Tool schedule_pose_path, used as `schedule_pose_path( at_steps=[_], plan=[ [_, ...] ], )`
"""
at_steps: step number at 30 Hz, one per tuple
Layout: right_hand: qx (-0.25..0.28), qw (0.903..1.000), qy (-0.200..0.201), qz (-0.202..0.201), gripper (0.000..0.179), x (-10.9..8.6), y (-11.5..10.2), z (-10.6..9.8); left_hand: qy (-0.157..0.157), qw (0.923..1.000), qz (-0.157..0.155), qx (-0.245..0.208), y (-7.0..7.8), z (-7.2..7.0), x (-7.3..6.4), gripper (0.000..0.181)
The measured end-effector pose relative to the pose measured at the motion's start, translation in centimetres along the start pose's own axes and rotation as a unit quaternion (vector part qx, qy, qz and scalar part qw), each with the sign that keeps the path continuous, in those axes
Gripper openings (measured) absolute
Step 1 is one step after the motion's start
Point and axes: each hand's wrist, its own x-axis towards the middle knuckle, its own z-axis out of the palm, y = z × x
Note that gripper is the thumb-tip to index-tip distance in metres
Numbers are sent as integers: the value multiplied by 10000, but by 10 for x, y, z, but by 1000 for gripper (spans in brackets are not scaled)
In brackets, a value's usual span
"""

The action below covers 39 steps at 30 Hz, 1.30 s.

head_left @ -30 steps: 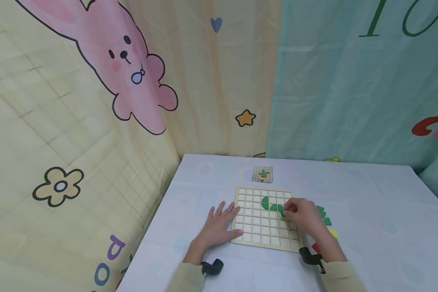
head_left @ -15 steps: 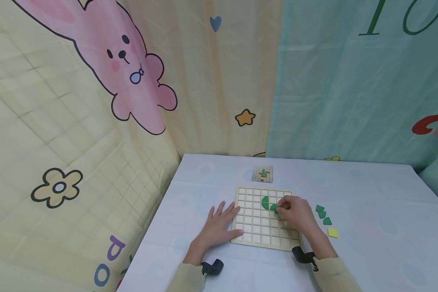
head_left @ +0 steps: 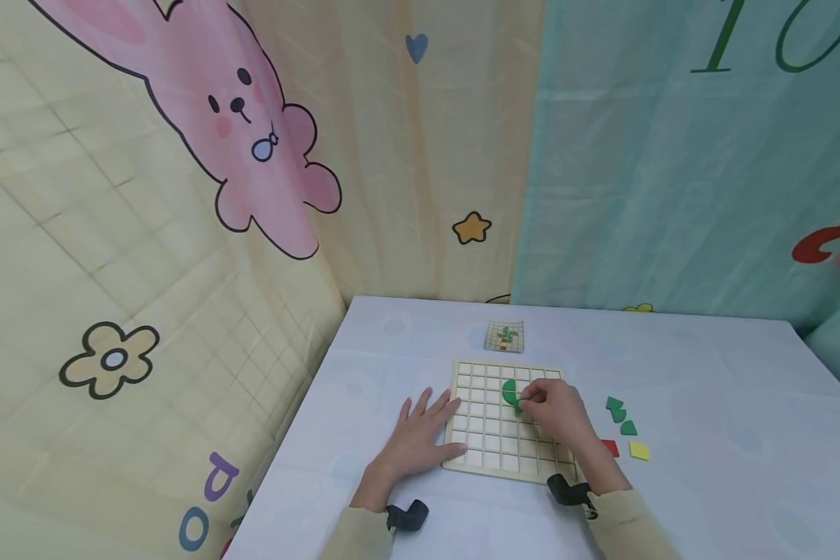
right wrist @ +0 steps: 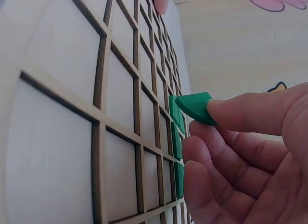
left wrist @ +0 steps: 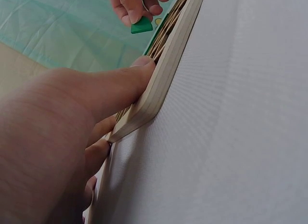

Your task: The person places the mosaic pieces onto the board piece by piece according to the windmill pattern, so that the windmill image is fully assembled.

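Observation:
A wooden grid board lies on the table. My left hand rests with spread fingers on its left edge; in the left wrist view, the thumb lies over the board's rim. Above the middle of the grid, my right hand pinches a small green tile with one curved side between thumb and finger. The tile is tilted and close to the board. Green tiles sit in cells just left of the right hand, which partly hides others seen in the right wrist view.
Loose green tiles, a yellow square tile and a red tile lie on the table right of the board. Behind the board is a small pattern card. Printed curtains hang along the table's back and left.
My right hand has moved left across the board toward the placed green tiles. The red tile beside the forearm shows again. My left hand stays where it was.

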Motion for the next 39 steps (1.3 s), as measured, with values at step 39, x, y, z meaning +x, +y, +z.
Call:
schedule_pose_path(
  at_steps=[39],
  plan=[
    [-546, 9984, 138, -104, 8, 3, -3, 25, 0, 10000, -15, 87, -3, 3, 3, 82]
  ],
)
